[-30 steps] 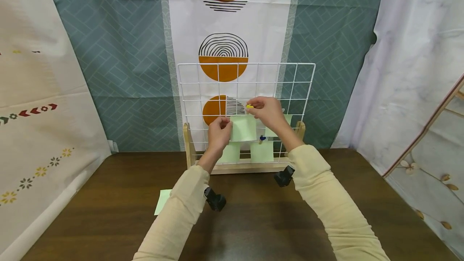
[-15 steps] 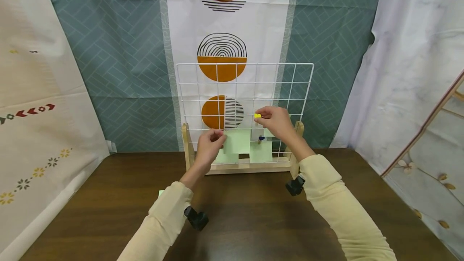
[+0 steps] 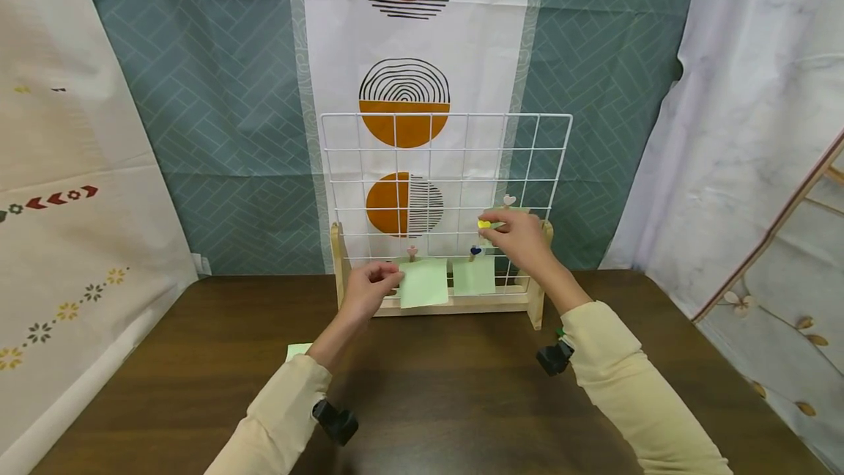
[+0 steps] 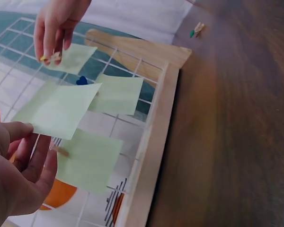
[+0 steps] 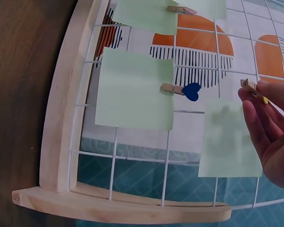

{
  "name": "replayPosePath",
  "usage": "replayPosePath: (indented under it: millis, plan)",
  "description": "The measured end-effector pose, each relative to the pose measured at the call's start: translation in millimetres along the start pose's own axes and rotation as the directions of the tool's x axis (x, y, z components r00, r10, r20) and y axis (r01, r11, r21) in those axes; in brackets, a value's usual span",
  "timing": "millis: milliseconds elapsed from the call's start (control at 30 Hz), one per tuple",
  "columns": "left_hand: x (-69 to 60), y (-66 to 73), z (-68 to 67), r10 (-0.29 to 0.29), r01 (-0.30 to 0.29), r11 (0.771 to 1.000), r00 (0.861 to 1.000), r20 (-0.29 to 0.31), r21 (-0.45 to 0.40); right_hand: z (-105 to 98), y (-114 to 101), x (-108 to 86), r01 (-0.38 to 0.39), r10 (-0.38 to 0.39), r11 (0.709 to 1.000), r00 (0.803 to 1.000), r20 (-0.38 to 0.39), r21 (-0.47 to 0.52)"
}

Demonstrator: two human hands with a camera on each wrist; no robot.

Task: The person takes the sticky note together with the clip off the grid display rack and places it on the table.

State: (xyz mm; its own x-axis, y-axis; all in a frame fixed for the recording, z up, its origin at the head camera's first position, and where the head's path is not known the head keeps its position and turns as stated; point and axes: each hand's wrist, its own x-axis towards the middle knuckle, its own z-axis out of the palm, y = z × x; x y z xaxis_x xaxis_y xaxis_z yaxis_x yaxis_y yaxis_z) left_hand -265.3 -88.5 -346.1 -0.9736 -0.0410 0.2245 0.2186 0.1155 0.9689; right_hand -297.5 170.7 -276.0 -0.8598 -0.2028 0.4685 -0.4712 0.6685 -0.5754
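Pinches the left edge of a pale green square paper sheet [image 3: 424, 286] in the grip of the left hand [image 3: 364, 293], at lower centre of the head view, in front of a white wire grid panel [image 3: 430, 115]. Farther right and higher, holds a small wooden clothespin with a yellow heart [image 3: 484, 225] in the pinched grip of the right hand [image 3: 517, 237], apart from the sheet. Shows on the grid, between both hands, a dark blue heart clothespin [image 3: 475, 250] fixed to a second green sheet [image 3: 475, 278], and, left of that, a pink heart clothespin [image 3: 412, 253]. Shows below the grid a pale wooden stand [image 3: 461, 306] on a dark brown table [image 3: 435, 387]. Has another green sheet [image 3: 298, 350] on the table at lower left, beside the left forearm [image 3: 336, 339].
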Motion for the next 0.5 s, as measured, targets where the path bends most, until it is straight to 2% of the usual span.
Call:
replayPosePath:
  millis: [200, 400, 500]
  plan:
    - [-7.7, -13.1, -8.9, -0.013, 0.013, 1.000, 1.000, 0.001, 0.025, -2, 6, -7.1, 0.000, 0.000, 1.000, 1.000, 0.017, -0.006]
    - [-16.7, -27.9, -18.3, -0.051, 0.051, 0.999, 0.999, -0.013, -0.018, -3, 22, -20.0, -0.030, 0.030, 1.000, 0.998, 0.051, 0.003]
    - [-20.5, -34.3, -24.4, -0.067, 0.067, 0.998, 0.997, -0.027, 0.004, -6, 31, -27.8, -0.040, 0.040, 0.999, 0.997, 0.063, -0.004]
